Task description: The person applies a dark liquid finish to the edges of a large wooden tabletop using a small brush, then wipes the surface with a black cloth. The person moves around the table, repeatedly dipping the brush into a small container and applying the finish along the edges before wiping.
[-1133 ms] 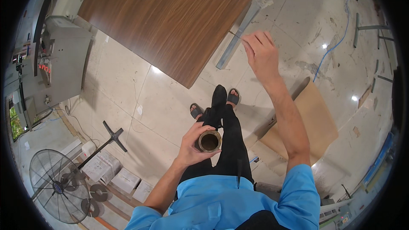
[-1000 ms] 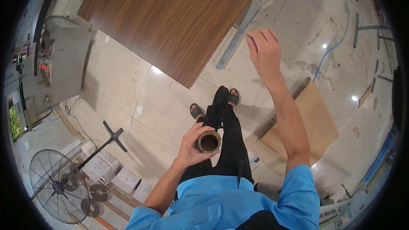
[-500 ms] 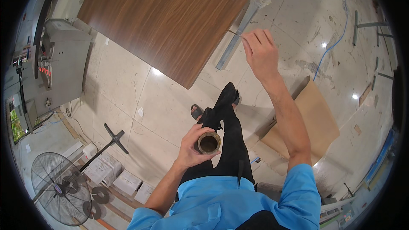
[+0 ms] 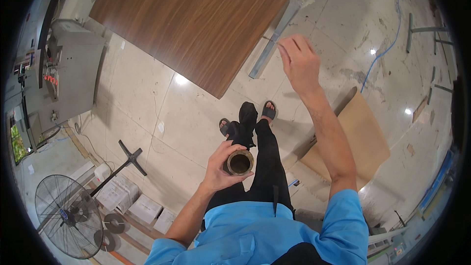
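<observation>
**Under way at the desk edge, container in hand**

Grips a round, open-topped container (image 4: 240,163) in the left hand (image 4: 219,168), with thumb and fingers curled around the side, mouth facing up, in front of the thighs. Shows a dark inside; cannot make out the contents.

Pinches a thin, dark, stick-like implement (image 4: 271,40) in the right hand (image 4: 300,61), out to the right, beside the brown wood-grain desk (image 4: 191,29). Points toward the desk's near right edge; cannot tell touching from just short of it. Holds both hands well apart, each closed on a separate thing.

Judging progress: seems mid-work rather than finished, with container and implement both in hand and without either set down. Cannot pick out a finished stretch along the desk edge from this height; cannot tell done from undone there, so cannot say how much remains. Reads as a smooth, even top surface, without visible marks.

Around: see a grey metal bar (image 4: 267,55) on the floor past the desk edge, partly behind the implement; a brown sheet (image 4: 360,135) on the floor near the right forearm; a black fan (image 4: 68,216) at lower left, well apart from both hands.
</observation>
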`<state>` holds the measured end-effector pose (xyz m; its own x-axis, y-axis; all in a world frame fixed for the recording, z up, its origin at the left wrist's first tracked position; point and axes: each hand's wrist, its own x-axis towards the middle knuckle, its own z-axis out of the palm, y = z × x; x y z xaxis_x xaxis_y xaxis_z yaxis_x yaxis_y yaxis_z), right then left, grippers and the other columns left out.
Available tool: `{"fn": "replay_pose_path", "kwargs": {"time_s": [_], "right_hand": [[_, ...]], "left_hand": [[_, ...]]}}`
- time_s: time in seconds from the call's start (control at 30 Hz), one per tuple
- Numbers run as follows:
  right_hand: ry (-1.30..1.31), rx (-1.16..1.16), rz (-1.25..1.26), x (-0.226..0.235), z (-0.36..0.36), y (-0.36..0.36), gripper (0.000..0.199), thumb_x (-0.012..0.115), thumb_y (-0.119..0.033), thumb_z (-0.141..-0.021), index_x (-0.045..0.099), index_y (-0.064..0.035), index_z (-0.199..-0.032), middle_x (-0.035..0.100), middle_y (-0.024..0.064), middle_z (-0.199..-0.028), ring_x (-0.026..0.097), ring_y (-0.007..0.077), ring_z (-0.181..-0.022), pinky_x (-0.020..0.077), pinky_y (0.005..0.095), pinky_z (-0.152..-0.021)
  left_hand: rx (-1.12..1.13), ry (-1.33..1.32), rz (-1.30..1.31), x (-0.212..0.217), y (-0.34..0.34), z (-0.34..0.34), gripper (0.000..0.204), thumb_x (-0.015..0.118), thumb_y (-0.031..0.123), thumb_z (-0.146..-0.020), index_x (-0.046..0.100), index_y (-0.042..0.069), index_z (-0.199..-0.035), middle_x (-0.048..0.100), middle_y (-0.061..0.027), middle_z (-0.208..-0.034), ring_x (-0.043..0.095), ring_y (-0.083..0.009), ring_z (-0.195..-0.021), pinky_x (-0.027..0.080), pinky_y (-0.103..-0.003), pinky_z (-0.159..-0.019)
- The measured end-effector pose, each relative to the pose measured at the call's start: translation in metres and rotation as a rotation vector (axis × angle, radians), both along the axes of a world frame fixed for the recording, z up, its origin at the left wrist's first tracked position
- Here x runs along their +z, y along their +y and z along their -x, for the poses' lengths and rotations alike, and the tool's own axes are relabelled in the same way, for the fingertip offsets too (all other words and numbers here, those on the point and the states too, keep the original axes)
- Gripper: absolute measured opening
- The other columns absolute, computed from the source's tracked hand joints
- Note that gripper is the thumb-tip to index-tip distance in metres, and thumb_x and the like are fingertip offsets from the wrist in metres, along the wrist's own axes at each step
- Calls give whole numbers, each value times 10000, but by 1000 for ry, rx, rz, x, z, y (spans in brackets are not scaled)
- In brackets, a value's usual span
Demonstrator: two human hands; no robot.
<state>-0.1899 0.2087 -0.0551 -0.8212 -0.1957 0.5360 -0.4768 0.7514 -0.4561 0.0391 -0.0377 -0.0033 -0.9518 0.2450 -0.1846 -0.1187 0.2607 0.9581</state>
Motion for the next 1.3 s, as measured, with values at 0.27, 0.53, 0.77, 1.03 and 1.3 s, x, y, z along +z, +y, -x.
{"fn": "replay_pose_path", "kwargs": {"time_s": [0.27,0.53,0.77,1.03,1.3], "right_hand": [[-30,10,58,0,-10,-7,165,740,9,-837,680,-65,-971,604,70,-938,651,282,-878,567,385,-721],[31,88,83,-2,-15,-9,179,740,15,-836,679,-55,-989,623,89,-974,652,306,-895,567,401,-741],[-106,141,61,3,-24,-18,185,731,14,-822,677,-57,-984,629,91,-1003,647,311,-911,562,406,-749],[-128,41,47,-4,-26,-19,181,722,21,-815,675,-54,-972,610,86,-968,645,305,-903,568,399,-762],[-61,46,81,-1,-30,-23,147,714,20,-837,670,-38,-965,611,84,-964,647,297,-904,567,391,-748]], "left_hand": [[-9,33,12,-3,-6,-2,755,1023,139,-642,682,51,-1310,643,-98,-1176,629,-241,-1073,516,-347,-938],[1,68,7,-2,-8,-4,778,1020,117,-642,670,56,-1334,653,-103,-1198,632,-244,-1086,519,-349,-952],[65,-60,-48,3,-7,-6,687,1007,145,-669,701,51,-1276,746,-92,-1155,643,-294,-1152,457,-427,-1124],[15,9,-9,-1,-10,-6,755,1017,123,-636,679,43,-1306,645,-99,-1182,627,-240,-1086,514,-341,-954],[63,-65,-34,2,-12,-10,689,1008,134,-662,697,49,-1272,738,-94,-1171,639,-282,-1135,493,-387,-1053]]}}
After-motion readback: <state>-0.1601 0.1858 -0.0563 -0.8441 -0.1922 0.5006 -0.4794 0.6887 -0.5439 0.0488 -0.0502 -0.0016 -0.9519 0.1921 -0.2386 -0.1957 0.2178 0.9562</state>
